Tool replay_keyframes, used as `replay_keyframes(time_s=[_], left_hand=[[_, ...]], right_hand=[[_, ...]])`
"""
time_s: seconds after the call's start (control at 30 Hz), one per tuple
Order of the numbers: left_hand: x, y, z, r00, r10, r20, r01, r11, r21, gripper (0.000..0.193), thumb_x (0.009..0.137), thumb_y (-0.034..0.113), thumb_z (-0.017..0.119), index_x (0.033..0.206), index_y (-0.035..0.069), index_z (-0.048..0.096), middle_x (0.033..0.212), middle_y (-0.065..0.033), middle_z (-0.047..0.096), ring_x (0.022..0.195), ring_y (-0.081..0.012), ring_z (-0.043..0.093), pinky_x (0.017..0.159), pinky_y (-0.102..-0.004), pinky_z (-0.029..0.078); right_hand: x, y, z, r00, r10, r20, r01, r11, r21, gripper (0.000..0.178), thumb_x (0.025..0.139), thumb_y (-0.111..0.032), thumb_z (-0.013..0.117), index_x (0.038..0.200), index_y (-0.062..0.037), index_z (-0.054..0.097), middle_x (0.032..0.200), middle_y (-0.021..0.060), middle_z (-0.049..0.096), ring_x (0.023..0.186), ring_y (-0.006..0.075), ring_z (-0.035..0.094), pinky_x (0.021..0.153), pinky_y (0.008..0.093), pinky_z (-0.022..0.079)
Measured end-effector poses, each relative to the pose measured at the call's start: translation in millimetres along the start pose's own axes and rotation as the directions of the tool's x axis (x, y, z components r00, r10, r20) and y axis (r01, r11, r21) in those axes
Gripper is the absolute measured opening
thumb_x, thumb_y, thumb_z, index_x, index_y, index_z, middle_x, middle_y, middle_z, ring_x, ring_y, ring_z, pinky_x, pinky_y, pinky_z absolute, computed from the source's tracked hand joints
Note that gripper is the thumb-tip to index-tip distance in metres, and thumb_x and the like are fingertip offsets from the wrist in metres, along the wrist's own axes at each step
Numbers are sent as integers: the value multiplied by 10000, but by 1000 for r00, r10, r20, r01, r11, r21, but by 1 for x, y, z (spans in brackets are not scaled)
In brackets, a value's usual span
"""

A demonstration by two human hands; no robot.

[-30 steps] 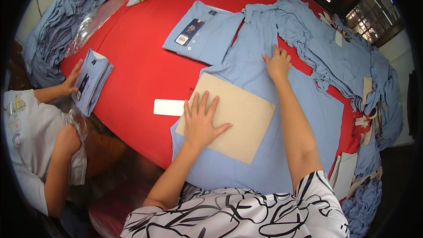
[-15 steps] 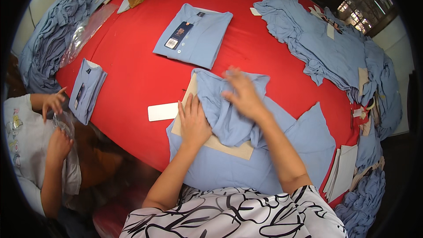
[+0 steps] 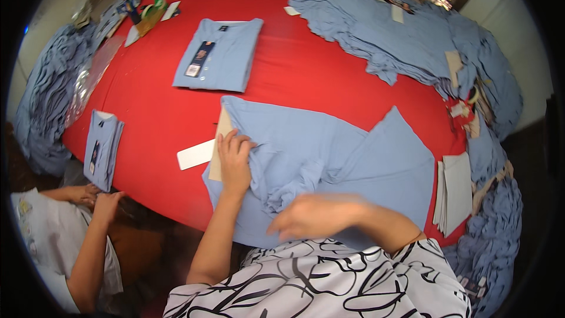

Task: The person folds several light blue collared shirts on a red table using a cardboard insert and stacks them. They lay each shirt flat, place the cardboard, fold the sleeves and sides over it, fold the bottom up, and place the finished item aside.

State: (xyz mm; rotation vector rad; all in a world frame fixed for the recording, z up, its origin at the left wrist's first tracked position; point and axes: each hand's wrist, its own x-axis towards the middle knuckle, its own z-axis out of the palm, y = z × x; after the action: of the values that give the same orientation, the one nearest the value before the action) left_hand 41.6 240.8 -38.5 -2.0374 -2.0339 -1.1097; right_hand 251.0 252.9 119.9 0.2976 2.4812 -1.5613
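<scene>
A light blue shirt (image 3: 365,162) lies spread in front of me, with a bunched, wrinkled part at its middle. Its cloth covers most of a beige cardboard sheet (image 3: 216,168), whose left strip still shows. My left hand (image 3: 234,162) rests on that strip and the shirt's edge, fingers slightly bent and apart, pressing down. Low over the shirt's near side, my right hand (image 3: 318,215) is blurred by motion, its fingers pointing left. A white card strip (image 3: 195,156) sits just left of the cardboard.
Beyond the shirt lies a folded blue shirt (image 3: 235,53) with a dark tag. More folded shirts (image 3: 109,147) sit beside another person's hands (image 3: 106,203). Blue garments (image 3: 376,35) pile up at far right. White sheets (image 3: 456,194) lie at right on the red tablecloth (image 3: 153,94).
My right hand has come from the shirt's far part back toward me. Blue cloth now covers much of the cardboard that showed before. The other person's hands have moved lower, and the view has shifted.
</scene>
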Motion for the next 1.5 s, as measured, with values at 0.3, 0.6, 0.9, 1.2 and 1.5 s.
replay_keyframes(time_s=[0.3, 0.6, 0.9, 1.2, 1.5], left_hand=[[-2, 1, 2, 999, -9, 43, 13, 996, -92, 135, 731, -79, 519, 811, 26, 554, 926, -119, 571, 1003, -348, 528, 907, -423, 458], [-8, -2, 1, 999, -35, 13, 37, 994, -98, 51, 754, 8, 546, 778, 37, 512, 898, -118, 548, 942, -343, 494, 797, -400, 423], [-6, -9, 1, 1000, 21, 19, -20, 998, -66, 89, 750, 43, 544, 748, 14, 461, 845, -118, 509, 859, -306, 459, 752, -363, 396], [-13, -6, 7, 999, -9, 33, 9, 1000, 0, 135, 706, 16, 600, 812, 25, 517, 924, -123, 528, 933, -341, 464, 801, -391, 412], [-13, -4, -5, 994, -32, 108, 33, 999, -6, 165, 715, 43, 656, 842, 36, 551, 965, -121, 552, 963, -350, 471, 846, -404, 424]], right_hand=[[-217, 237, -68, 211, 29, -977, -935, 296, -193, 311, 776, -15, 588, 1072, -91, 650, 1084, 101, 626, 1016, 340, 544, 875, 471, 437], [-344, 196, 95, -262, -114, -958, -947, 222, 233, 330, 724, 101, 576, 1015, -53, 596, 1039, 141, 587, 1029, 341, 519, 865, 463, 422], [-295, 224, 58, -321, 98, -942, -682, 666, 301, 340, 945, -18, 497, 1275, -6, 579, 1276, 143, 606, 1220, 330, 531, 1062, 405, 394], [-293, 274, 17, -259, 152, -954, -902, 315, 296, 496, 1025, -300, 456, 1421, -2, 464, 1505, 180, 426, 1434, 326, 341, 1181, 506, 227], [-250, 221, 98, -275, 119, -954, -938, 184, 294, 436, 942, -198, 606, 1358, -76, 555, 1481, 171, 443, 1422, 355, 339, 1173, 513, 233]])
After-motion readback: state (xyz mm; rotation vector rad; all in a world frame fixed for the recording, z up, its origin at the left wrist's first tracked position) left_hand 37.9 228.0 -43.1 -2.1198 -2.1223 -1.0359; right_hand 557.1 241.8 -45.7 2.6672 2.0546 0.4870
